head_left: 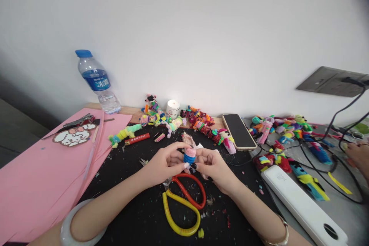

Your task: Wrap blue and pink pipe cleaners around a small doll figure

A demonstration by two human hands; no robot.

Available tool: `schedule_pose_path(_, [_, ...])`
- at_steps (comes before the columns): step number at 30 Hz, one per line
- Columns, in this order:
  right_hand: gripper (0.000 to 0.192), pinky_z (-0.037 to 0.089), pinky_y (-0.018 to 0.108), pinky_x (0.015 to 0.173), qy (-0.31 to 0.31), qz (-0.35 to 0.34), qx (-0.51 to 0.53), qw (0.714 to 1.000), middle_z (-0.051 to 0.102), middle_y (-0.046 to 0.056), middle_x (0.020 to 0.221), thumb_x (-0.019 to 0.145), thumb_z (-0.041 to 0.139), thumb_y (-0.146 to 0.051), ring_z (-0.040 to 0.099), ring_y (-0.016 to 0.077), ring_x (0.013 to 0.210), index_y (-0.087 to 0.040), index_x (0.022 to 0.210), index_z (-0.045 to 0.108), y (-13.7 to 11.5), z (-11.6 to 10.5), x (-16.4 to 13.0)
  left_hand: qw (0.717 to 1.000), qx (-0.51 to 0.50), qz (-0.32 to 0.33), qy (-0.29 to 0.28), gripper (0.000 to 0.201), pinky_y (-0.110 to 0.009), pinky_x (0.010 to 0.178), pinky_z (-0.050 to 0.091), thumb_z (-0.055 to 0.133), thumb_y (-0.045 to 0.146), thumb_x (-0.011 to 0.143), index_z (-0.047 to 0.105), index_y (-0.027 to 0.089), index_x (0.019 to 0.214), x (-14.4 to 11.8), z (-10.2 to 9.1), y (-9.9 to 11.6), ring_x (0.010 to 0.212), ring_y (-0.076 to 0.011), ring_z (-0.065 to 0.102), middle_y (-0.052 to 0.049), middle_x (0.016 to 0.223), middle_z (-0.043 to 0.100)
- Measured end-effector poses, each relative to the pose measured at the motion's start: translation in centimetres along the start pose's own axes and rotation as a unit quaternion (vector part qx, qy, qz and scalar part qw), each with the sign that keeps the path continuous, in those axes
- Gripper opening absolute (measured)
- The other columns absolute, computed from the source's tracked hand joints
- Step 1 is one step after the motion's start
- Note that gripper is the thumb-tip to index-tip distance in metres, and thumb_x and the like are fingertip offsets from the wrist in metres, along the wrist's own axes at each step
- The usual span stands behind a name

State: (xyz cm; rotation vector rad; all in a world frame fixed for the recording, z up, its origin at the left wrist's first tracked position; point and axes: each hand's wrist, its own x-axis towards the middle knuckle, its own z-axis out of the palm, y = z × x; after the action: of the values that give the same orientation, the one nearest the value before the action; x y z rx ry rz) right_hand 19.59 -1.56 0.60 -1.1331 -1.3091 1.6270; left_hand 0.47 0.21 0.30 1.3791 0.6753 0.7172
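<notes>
Pink paper point(43, 184) is covering the left side of the counter point(134, 111); a flat white-and-brown piece point(75, 137) is lying on it. A water bottle point(96, 80), blue cap on, is standing at the back left, near the wall point(184, 27). A black mat point(127, 215) is filling the middle, small scraps scattered over it. A yellow-and-green fuzzy figure point(127, 133) is lying just beside a red lighter point(138, 138). More fuzzy figures point(198, 117) are crowding around a white cup point(173, 108) at the back. A phone point(238, 130) is lying screen up, right of these. Further right, a second heap point(284, 127) of fuzzy figures is spreading out, black cables point(331, 117) looping across it; a long white device point(302, 203) is lying in front. Another person's hand point(357, 157) is showing at the far right edge.

Scissors point(165, 205) are lying on the mat right under the hands, red and yellow loops toward the wearer, blades partly hidden by the left hand point(161, 163).

Both hands are meeting mid-mat, fingers curled, thumbs close together. Left hand and right hand point(215, 167) are pinching a small pink-and-blue fuzzy piece point(189, 156) between them, pink end up. Its underside is staying hidden behind the thumbs.
</notes>
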Motion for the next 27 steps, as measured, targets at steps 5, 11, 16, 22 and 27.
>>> schedule_pose_path(5, [0.027,0.026,0.017,0.04,0.02,-0.027,-0.022,0.999,0.038,-0.011,0.048,0.073,0.067,-0.029,0.034,0.0034,0.039,-0.016,0.093,0.056,0.2,-0.1,0.2,0.999,0.003,0.008,0.035,0.039,-0.028,0.073,0.05,0.059,0.015,0.077,0.046,0.018,0.114,0.1,0.0,-0.4,0.078,-0.0172,0.066,-0.004,0.085,0.067])
schedule_pose_path(11, [0.018,0.031,0.02,0.044,0.057,-0.095,-0.204,0.973,0.044,-0.006,0.052,0.085,0.048,-0.031,0.041,0.0076,0.044,-0.018,0.073,0.049,0.6,-0.4,-0.2,0.995,0.004,0.031,0.095,0.037,-0.029,0.078,0.05,0.059,0.016,0.077,0.048,0.021,0.112,0.3,-0.1,-1.0,0.08,-0.0166,0.066,-0.003,0.088,0.068])
schedule_pose_path(16, [0.016,0.032,0.021,0.049,0.091,-0.23,-0.394,0.885,0.045,-0.004,0.056,0.085,0.045,-0.019,0.041,0.0087,0.049,-0.019,0.07,0.046,1.0,-0.1,-1.0,0.99,0.065,0.044,0.119,0.034,-0.029,0.079,0.05,0.059,0.018,0.077,0.052,0.021,0.111,0.3,0.0,-0.9,0.082,-0.0172,0.065,-0.003,0.085,0.067])
schedule_pose_path(22, [0.007,0.031,0.023,0.05,0.047,-0.346,-0.508,0.788,0.047,-0.004,0.057,0.084,0.048,-0.017,0.041,0.0102,0.049,-0.019,0.078,0.048,0.9,0.4,-1.7,0.985,0.112,0.059,0.117,0.032,-0.027,0.081,0.05,0.059,0.018,0.077,0.055,0.021,0.108,0.2,0.2,-0.8,0.083,-0.0159,0.064,-0.002,0.088,0.066])
schedule_pose_path(27, [0.014,0.04,0.025,0.062,0.023,-0.326,-0.449,0.832,0.057,0.001,0.075,0.084,0.043,-0.019,0.051,0.0139,0.065,-0.019,0.096,0.051,0.4,-0.3,-1.8,0.993,0.005,0.054,0.108,0.034,-0.026,0.078,0.051,0.059,0.018,0.078,0.05,0.021,0.111,0.4,0.0,-0.9,0.08,-0.0147,0.065,-0.002,0.086,0.067])
